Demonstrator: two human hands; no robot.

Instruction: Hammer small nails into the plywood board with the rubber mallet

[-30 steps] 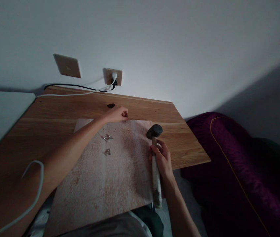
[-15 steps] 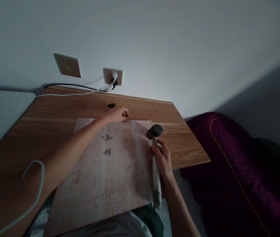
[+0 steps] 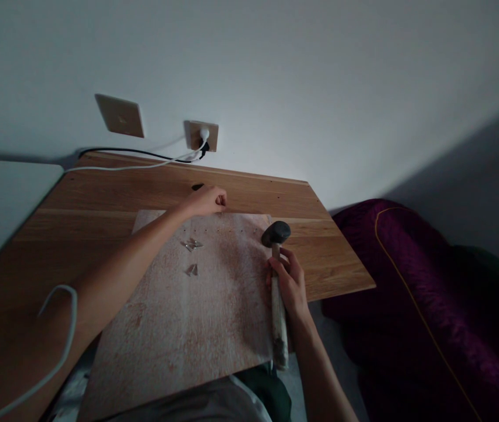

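A pale worn board [image 3: 197,316] lies on a wooden desk [image 3: 100,193] in front of me. My right hand [image 3: 288,284] is wrapped round the handle of a hammer [image 3: 277,293], whose dark head rests at the board's right edge. My left hand [image 3: 208,201] is stretched to the board's far edge, fingers pinched together on something too small to make out. Loose nails [image 3: 191,244] lie on the board near its middle, with a second small pair of nails [image 3: 192,270] closer to me. A row of small dots runs along the far edge.
A wall socket [image 3: 200,136] with a white plug sits above the desk, with black and white cables [image 3: 135,161] trailing left. A blank wall plate [image 3: 120,115] is left of it. A white cable [image 3: 56,328] loops by my left arm. A purple cushioned seat [image 3: 429,305] stands right of the desk.
My left hand has shifted very slightly toward the far edge of the board. The hammer and my right hand have stayed in place.
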